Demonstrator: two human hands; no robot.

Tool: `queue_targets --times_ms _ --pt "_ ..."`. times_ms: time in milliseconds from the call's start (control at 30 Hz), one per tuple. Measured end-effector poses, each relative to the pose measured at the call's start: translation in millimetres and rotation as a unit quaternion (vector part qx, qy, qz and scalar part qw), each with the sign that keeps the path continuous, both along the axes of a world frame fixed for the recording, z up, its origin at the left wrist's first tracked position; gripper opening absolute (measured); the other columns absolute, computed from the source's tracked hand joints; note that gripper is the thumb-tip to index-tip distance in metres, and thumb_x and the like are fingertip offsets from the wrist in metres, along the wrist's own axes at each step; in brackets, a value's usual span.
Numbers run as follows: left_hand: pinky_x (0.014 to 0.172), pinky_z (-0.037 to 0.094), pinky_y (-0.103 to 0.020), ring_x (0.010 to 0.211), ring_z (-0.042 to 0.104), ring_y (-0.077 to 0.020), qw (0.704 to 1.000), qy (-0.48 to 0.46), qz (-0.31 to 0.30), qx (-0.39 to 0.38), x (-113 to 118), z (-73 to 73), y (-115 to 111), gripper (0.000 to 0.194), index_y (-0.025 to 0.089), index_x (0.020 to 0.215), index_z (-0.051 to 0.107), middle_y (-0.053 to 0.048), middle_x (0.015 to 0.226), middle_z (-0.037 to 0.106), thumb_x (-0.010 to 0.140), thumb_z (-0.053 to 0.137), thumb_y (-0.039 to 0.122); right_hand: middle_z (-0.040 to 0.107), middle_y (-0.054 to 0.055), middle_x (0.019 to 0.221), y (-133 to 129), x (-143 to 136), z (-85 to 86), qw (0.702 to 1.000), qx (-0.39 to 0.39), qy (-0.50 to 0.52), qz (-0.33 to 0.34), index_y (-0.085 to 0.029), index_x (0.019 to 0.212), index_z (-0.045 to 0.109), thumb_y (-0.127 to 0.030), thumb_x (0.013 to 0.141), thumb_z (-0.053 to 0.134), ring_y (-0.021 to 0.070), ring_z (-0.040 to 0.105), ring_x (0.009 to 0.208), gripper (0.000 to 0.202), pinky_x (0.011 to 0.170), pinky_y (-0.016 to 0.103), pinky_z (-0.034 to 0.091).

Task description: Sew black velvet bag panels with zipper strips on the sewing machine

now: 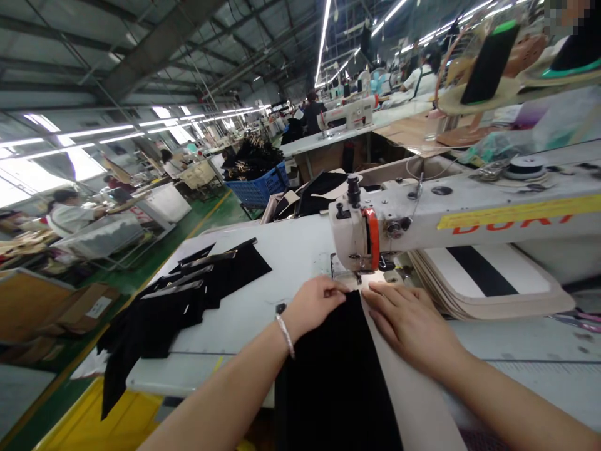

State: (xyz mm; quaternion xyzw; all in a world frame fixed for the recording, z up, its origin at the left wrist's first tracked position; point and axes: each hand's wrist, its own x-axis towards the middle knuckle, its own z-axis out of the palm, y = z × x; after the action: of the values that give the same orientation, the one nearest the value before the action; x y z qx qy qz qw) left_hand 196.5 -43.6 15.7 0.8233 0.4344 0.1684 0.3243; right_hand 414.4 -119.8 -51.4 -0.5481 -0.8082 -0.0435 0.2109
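A long black fabric strip (335, 369) lies over a pale beige panel (417, 401), both running from my lap up to the sewing machine (375, 232). My left hand (317, 307) pinches the strip's far left corner between thumb and fingers, just in front of the presser foot (359, 279). Flat on the beige panel to the right of the strip rests my right hand (406, 316), fingers stretched toward the needle area. A small lamp lights the cloth there. The needle tip itself is too small to make out.
Black fabric pieces (188, 294) are spread over the table's left side. Stacked beige panels with a black stripe (488, 275) lie behind the machine arm. A blue crate (258, 185) of dark items stands beyond, and a yellow bin (117, 416) sits below left. Thread cones (491, 62) stand upper right.
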Motion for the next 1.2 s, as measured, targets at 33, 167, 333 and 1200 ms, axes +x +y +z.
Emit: queue_targets --times_ms 33,167,333,1200 --pt "0.075 0.048 -0.026 0.079 0.062 -0.0165 1.0 0.016 0.013 0.023 13.6 -14.0 2.2 0.017 0.019 0.096 0.071 -0.002 0.087 0.068 0.083 0.062 0.023 0.054 0.006 0.133 -0.3 0.3 0.1 1.0 0.0 0.0 0.0 -0.024 0.133 0.048 -0.034 0.097 0.041 0.023 0.048 0.118 0.038 0.09 0.043 0.033" --pt "0.07 0.046 -0.026 0.079 0.061 -0.0168 0.994 0.04 0.031 0.099 34.4 -37.9 9.5 0.006 0.019 0.086 0.066 -0.001 0.085 0.067 0.08 0.063 0.02 0.054 0.007 0.134 -0.3 1.4 0.6 1.0 -0.011 -0.006 0.001 -0.022 0.134 0.046 -0.039 0.097 0.041 0.0248 0.048 0.118 0.041 0.091 0.044 0.033" --pt "0.074 0.048 -0.029 0.083 0.062 -0.019 0.991 0.052 0.05 0.112 32.5 -37.5 16.4 0.008 0.019 0.089 0.066 -0.003 0.089 0.068 0.082 0.062 0.021 0.056 0.008 0.131 1.1 1.1 3.8 1.0 -0.02 -0.017 0.002 -0.023 0.138 0.044 -0.041 0.097 0.039 0.0258 0.05 0.114 0.045 0.088 0.044 0.034" --pt "0.116 0.036 -0.042 0.131 0.046 -0.0204 0.964 0.08 -0.128 0.218 19.5 -41.0 -5.6 0.026 0.018 0.119 0.057 -0.008 0.131 0.057 0.096 0.046 0.019 0.058 0.008 0.126 2.0 -0.9 2.0 1.0 -0.018 -0.014 -0.012 -0.025 0.134 0.049 -0.041 0.095 0.044 0.027 0.051 0.112 0.042 0.09 0.046 0.038"
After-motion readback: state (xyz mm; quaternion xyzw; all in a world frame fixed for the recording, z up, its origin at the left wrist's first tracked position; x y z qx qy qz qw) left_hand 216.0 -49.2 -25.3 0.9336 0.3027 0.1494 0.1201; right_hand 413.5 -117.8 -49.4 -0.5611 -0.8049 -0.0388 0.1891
